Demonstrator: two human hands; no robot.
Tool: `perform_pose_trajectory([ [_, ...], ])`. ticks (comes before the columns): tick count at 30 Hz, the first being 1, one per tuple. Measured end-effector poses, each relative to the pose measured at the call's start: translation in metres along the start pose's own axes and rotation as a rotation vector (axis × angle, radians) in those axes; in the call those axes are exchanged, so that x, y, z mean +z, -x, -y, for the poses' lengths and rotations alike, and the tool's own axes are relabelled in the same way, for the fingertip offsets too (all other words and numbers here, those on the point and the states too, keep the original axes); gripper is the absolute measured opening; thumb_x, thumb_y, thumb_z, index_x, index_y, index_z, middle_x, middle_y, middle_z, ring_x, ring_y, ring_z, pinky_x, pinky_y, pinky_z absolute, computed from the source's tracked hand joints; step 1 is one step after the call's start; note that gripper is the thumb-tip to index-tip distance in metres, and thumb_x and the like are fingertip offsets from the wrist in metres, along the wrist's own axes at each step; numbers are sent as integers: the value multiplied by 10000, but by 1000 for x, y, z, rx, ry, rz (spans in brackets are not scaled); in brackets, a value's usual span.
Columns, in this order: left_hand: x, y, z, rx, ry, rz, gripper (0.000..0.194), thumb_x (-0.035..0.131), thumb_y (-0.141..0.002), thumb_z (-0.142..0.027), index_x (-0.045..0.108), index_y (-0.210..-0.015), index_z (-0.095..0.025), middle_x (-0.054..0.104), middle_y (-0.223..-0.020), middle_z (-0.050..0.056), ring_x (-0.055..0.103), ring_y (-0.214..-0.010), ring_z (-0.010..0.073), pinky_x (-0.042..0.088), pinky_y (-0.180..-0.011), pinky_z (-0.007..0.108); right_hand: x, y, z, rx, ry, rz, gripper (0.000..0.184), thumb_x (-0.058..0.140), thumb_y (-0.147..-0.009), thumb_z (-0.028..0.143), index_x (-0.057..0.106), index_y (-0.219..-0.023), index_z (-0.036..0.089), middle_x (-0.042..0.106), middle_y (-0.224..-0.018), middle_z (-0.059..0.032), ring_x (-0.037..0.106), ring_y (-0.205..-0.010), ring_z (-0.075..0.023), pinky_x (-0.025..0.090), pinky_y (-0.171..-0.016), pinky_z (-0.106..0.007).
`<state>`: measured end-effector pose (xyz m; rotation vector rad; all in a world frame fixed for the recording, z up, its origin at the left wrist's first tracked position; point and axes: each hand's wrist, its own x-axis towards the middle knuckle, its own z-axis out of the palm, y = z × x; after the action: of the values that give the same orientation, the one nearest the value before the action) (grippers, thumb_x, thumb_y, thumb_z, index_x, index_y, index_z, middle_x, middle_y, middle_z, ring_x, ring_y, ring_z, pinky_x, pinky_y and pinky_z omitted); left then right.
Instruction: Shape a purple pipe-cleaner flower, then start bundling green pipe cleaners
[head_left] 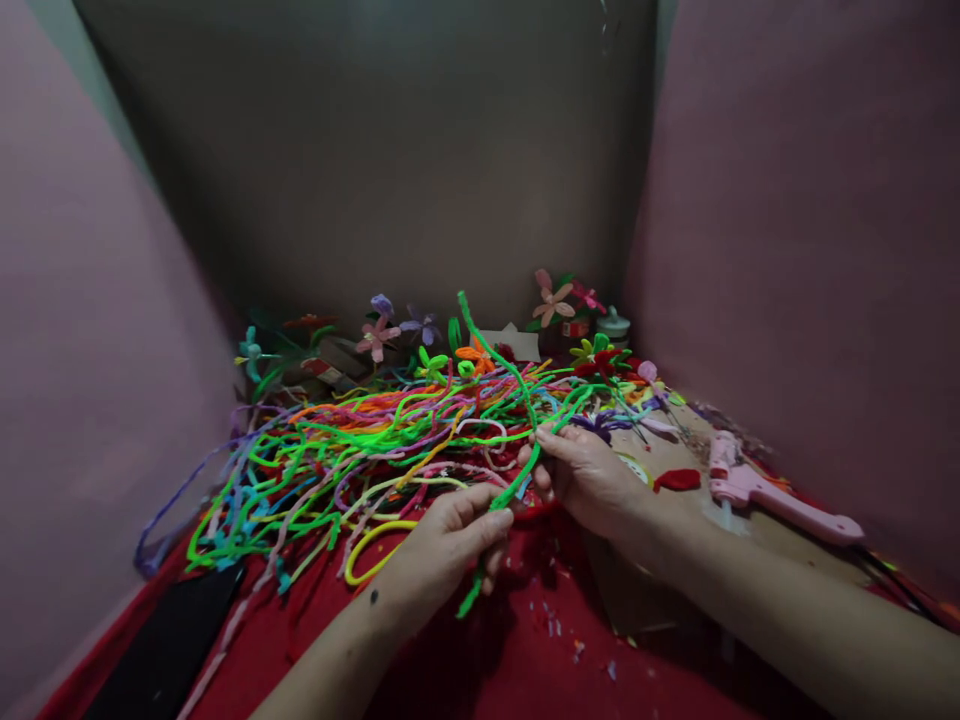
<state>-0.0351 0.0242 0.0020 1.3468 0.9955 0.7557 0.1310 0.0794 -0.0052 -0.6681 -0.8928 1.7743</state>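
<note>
A tangled heap of pipe cleaners (375, 425) in green, orange, pink, purple and blue spreads just beyond the hands, crowding the space between them and the fuzzy flowers (377, 338) at the back. A small lidded jar (613, 328) stands near the back right. To the right, a smooth pink glue gun (784, 503) lies on a brown board (686, 435), near a flat red petal shape (677, 480). A black slab (169, 640), perhaps a phone, lies at lower left on the red cloth (525, 640), which is flecked with bits of fluff.

The bright green fuzzy stem (487, 345) bends in a soft curve in front of the heap. The left hand (461, 535) pinches its lower part, fingers curled; the right hand (589, 475) has thumb and fingers closed on it higher up
</note>
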Motion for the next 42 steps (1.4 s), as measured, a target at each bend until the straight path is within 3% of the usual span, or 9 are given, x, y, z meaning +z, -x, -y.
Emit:
perform_pose_trajectory([
  [3,-5,4,-2,-65,-38,45,247,546,-831,-373,590,-905,-141,380,-473,-77,289,-393,44,216,-392,181,0,0,1,10,-18,18,228,684,-716,324,573,-667,132,572,-483,11,455,-359,-78,380,-366,-193],
  [7,-18,8,-9,-103,8,99,255,596,-803,-364,603,-902,-129,326,-517,-83,251,-435,36,189,-420,186,-1,0,19,-68,-97,-40,152,669,-716,221,549,-669,141,619,-572,8,432,-365,-51,323,-350,-162],
  [12,-33,5,-13,-36,141,-78,278,566,-820,-399,610,-856,-127,242,-472,-104,151,-396,29,116,-392,183,-6,-2,61,-203,-216,-135,152,537,-802,135,513,-653,153,582,-543,29,332,-331,-31,250,-326,-161],
  [16,-36,2,-16,103,256,-276,272,525,-840,-376,616,-804,-122,273,-405,-100,215,-353,36,226,-395,183,-13,-1,84,-185,-249,-147,146,485,-832,130,525,-696,162,570,-543,41,239,-304,-19,192,-305,-161],
  [22,-36,1,-18,227,347,-383,129,623,-744,-231,633,-707,-108,536,-538,-3,498,-495,91,408,-505,215,-24,-2,99,-275,-296,-46,181,492,-750,49,469,-617,169,455,-472,69,242,-329,-19,212,-322,-155],
  [27,-38,2,-17,296,407,-379,107,621,-752,-211,662,-721,-117,557,-550,0,513,-515,98,413,-524,224,-21,-9,79,-15,-259,-182,127,503,-728,33,505,-683,153,534,-515,55,301,-334,-12,214,-318,-140],
  [33,-25,10,-21,295,242,-427,106,614,-768,-245,655,-740,-151,571,-572,-11,505,-526,97,397,-538,218,-1,-6,27,245,-227,-125,108,488,-772,90,499,-678,141,520,-485,29,332,-330,-38,246,-324,-158],
  [38,-14,12,-19,273,-252,-441,190,566,-810,-284,628,-676,-164,568,-558,-12,504,-566,114,392,-594,222,11,4,5,278,-208,-54,68,546,-745,94,523,-701,141,538,-503,20,454,-407,-66,340,-390,-166],
  [42,-7,9,-15,293,-429,-485,173,559,-805,-304,659,-731,-183,556,-560,-21,493,-549,119,371,-562,219,15,10,7,210,-162,-44,164,578,-692,51,526,-801,162,560,-504,36,470,-412,-64,367,-426,-156],
])
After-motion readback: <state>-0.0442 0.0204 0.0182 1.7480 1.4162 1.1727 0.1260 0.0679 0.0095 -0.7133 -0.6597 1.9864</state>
